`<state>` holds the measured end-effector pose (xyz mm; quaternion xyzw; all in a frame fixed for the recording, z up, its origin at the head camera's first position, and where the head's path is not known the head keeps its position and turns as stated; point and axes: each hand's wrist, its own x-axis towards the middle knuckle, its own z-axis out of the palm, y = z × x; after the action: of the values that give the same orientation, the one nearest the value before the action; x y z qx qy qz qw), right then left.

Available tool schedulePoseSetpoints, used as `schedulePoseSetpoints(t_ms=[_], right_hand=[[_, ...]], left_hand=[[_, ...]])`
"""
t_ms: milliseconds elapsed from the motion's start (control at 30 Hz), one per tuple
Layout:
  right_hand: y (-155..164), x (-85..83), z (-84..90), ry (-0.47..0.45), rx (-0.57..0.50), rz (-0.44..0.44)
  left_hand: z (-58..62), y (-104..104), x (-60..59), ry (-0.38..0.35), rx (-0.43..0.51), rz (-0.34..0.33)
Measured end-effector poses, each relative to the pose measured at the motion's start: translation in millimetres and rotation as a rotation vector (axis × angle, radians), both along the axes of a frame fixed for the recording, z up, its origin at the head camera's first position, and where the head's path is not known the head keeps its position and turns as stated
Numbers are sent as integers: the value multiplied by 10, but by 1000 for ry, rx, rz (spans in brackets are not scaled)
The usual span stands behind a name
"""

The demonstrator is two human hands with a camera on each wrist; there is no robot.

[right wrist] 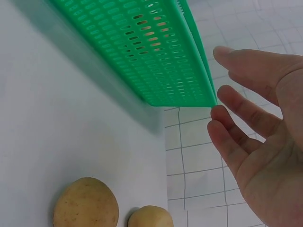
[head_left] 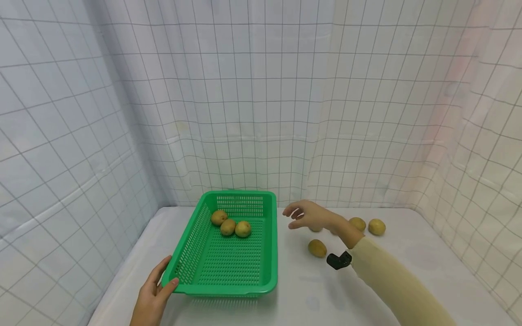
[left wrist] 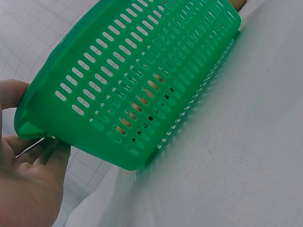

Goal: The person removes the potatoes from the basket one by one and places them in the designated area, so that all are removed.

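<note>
A green plastic basket with slotted walls stands on the white table, three potatoes grouped toward its back left. My left hand grips the rim at the near left corner, thumb on top; in the left wrist view its fingers curl beneath the rim. Just right of the basket, my right hand hovers with loosely bent fingers and holds nothing. Beneath and beside the right arm lie several more potatoes, one potato nearest the front. The right hand and forearm partly cover some of them.
Two potatoes, one of them a rounder potato, lie beyond the right forearm. A black wrist device sits at the right cuff. White grid-patterned curtains enclose the white table at the back and both sides.
</note>
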<state>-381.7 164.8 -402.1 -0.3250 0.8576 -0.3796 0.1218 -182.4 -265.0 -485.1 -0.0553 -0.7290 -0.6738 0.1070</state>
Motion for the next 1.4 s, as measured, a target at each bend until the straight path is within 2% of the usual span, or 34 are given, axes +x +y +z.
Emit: schedulePoseSetpoints(t_ms=[400, 667, 833, 1133, 1400], right_hand=[[-188, -44, 81, 6, -17, 32], [-390, -40, 172, 19, -10, 102], [-524, -69, 193, 57, 22, 133], [-733, -88, 239, 53, 52, 141], [-963, -76, 286, 79, 63, 203]], left_hand=[[6, 4, 11, -11, 0, 2], [27, -1, 21, -21, -18, 16], [30, -2, 33, -18, -23, 22], [62, 26, 31, -59, -39, 35], [59, 32, 30, -56, -32, 35]])
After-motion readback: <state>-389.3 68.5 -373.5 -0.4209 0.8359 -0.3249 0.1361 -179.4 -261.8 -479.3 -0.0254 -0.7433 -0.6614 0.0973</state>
